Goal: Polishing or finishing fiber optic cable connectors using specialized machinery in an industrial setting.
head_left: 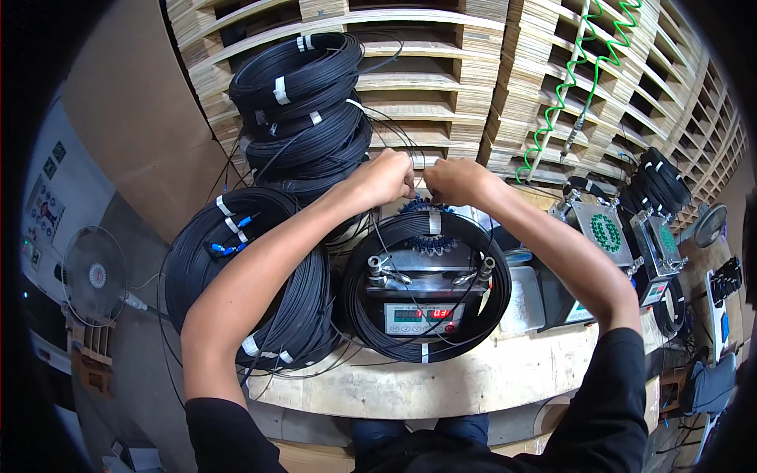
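Both my hands are raised at the far side of a bench-top machine (426, 281) with a lit display and clamp posts. My left hand (390, 177) is closed, its fingertips pinched downward. Just to its right, my right hand (456, 180) is closed too, fingers curled in. Whatever either one grips is too small or hidden to make out. Right below them, a cluster of blue connectors (432, 245) sits around the machine's top. A coil of thin black cable (490, 311), bound with white tape, is draped around the machine and its display.
Stacked black cable coils (296, 87) rise at the back left, with a larger coil (292, 315) nearer. To the right stand a metal tray (523, 296) and similar machines (595, 232) with green connectors. Wooden pallets (426, 71) wall the back; green spiral hoses (558, 94) hang down.
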Tool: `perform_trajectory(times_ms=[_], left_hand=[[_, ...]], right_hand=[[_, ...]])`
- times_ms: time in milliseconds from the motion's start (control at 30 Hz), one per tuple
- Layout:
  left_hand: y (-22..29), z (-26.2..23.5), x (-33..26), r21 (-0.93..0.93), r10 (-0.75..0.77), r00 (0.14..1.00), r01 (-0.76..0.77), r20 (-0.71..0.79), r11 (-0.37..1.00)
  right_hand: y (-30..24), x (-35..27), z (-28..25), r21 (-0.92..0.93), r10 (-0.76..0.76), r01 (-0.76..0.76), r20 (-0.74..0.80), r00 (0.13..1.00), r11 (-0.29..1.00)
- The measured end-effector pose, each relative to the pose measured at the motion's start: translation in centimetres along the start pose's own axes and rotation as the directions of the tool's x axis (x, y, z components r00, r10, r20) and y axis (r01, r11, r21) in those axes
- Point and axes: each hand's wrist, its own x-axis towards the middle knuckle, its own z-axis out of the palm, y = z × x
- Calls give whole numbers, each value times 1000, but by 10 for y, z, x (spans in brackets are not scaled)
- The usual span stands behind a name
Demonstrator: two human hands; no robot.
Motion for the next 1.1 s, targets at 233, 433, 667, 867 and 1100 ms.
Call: perform_trajectory(times_ms=[233, 433, 667, 867, 1100], left_hand=[[10, 6, 12, 164, -2, 999, -6, 47, 986], [35, -2, 27, 322, -73, 981, 12, 179, 947], [57, -7, 32, 381, -114, 979, 41, 169, 924], [31, 5, 36, 328, -82, 986, 31, 142, 944], [48, 14, 40, 359, -67, 996, 40, 62, 933]], right_hand=[[23, -19, 20, 485, 32, 43, -145, 989, 873], [20, -32, 25, 514, 55, 81, -245, 968, 854], [21, -28, 37, 554, 94, 72, -266, 960, 830], [16, -30, 33, 567, 115, 63, -272, 955, 821], [17, -29, 39, 555, 121, 97, -343, 931, 826]])
